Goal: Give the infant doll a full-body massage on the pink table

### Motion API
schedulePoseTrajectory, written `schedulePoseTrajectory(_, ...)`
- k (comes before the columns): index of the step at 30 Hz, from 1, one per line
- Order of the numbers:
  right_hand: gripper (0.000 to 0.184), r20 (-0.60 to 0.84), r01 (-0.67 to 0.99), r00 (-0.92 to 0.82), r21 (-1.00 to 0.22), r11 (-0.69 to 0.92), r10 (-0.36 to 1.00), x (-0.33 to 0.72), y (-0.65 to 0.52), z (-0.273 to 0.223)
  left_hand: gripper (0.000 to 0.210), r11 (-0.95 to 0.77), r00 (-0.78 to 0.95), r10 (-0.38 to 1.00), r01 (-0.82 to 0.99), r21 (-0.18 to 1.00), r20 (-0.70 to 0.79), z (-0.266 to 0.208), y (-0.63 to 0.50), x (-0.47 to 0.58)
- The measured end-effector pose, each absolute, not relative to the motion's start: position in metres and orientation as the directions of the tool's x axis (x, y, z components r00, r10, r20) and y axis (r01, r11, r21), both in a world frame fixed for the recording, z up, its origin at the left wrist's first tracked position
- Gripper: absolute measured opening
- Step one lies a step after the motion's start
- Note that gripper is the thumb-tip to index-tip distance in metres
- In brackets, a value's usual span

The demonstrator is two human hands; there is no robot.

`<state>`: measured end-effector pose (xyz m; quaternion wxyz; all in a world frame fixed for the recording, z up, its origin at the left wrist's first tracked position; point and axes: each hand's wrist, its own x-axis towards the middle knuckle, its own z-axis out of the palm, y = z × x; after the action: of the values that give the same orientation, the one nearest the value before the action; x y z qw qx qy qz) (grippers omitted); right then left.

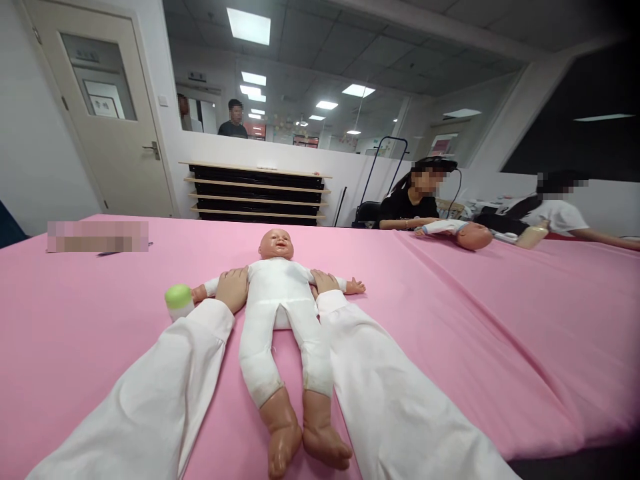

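A baby doll (280, 285) with a white cloth body lies face up on the pink sheet, its head away from me and its feet toward me. My left hand (233, 291) is closed around its upper arm on the left, beside the torso. On the other side, my right hand (326, 281) grips the opposite upper arm. Part of the fingers of both hands is hidden behind the doll and my white sleeves. Next to the doll's hand on the left stands a small white container with a green lid (179, 297), partly covered by my sleeve.
The pink sheet (425, 347) covers a wide table and has folds on the right. A blurred-out item (97, 237) lies at far left. Across the table, a person in black (407, 203) has a hand by another doll (475, 235), near a bottle (533, 235). Another person sits at right.
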<state>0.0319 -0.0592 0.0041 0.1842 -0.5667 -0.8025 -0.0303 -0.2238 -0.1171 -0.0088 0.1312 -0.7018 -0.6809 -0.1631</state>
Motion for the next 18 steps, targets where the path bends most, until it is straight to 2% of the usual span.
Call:
schedulePoseTrajectory(8, 0.033, 0.348, 0.907, -0.287, -0.201, 0.370, 0.893, 0.031, -0.055, 0.010, 0.041, -0.029, 0.017, 0.912, 0.999, 0.022, 0.410, -0.009, -0.116, -0.222)
schedulePoseTrajectory(18, 0.035, 0.318, 0.909, -0.274, -0.223, 0.352, 0.908, 0.037, -0.049, -0.010, 0.043, -0.032, 0.031, 0.909, 0.999, -0.004, 0.415, -0.012, -0.114, -0.226)
